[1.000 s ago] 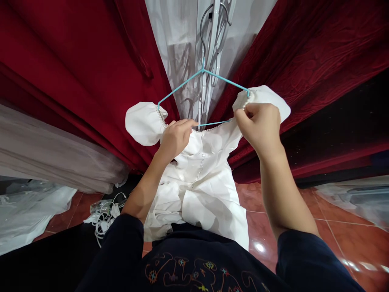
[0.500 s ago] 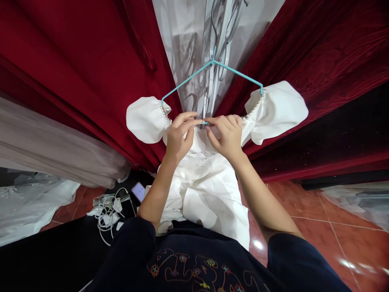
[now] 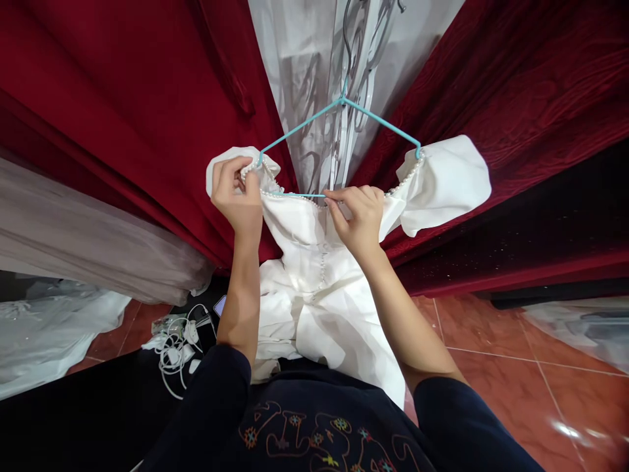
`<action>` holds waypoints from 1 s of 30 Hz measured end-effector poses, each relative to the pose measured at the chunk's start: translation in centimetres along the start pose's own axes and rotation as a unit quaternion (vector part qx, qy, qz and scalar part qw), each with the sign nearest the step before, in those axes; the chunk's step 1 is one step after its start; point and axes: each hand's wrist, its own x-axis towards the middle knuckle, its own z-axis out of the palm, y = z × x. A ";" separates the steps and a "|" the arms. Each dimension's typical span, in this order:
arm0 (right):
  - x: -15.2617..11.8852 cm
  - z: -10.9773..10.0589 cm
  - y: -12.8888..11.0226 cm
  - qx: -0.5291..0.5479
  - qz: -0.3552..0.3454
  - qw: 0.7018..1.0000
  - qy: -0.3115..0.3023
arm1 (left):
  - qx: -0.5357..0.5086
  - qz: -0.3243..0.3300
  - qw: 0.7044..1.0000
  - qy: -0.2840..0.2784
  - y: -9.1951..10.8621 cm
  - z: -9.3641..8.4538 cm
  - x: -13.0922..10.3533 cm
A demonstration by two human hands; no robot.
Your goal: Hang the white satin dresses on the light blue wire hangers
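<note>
A white dress with puffed sleeves and pearl-trimmed edges hangs from a light blue clothes hanger. My left hand is at the left puffed sleeve, its fingers curled round the pearl edge beside the hanger's left end. With thumb and fingertips, my right hand pinches the hanger's lower bar at the middle of the neckline. The right puffed sleeve hangs out to the side. A row of small beads or buttons runs down the bodice.
Red curtains hang on both sides of a white metal rack. Tangled white cables and a partly hidden phone lie on a black surface at lower left. Red floor tiles show at right.
My left hand has moved left from the neckline centre to the left sleeve's pearl edge, baring the lower bar. My right hand stays near the middle, slightly further left.
</note>
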 end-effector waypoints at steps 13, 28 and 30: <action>0.0 -1.6 0.2 -0.014 0.032 0.999 -0.034 | -0.063 -0.185 0.981 -0.016 -4.3 -5.4 0.2; 0.7 -2.5 0.1 0.011 0.035 0.996 -0.081 | 0.087 -0.205 0.973 -0.061 -3.4 -8.5 0.2; 0.6 -2.4 -0.1 0.019 0.033 0.996 -0.085 | 0.063 -0.196 0.975 -0.081 -3.1 -8.9 -0.4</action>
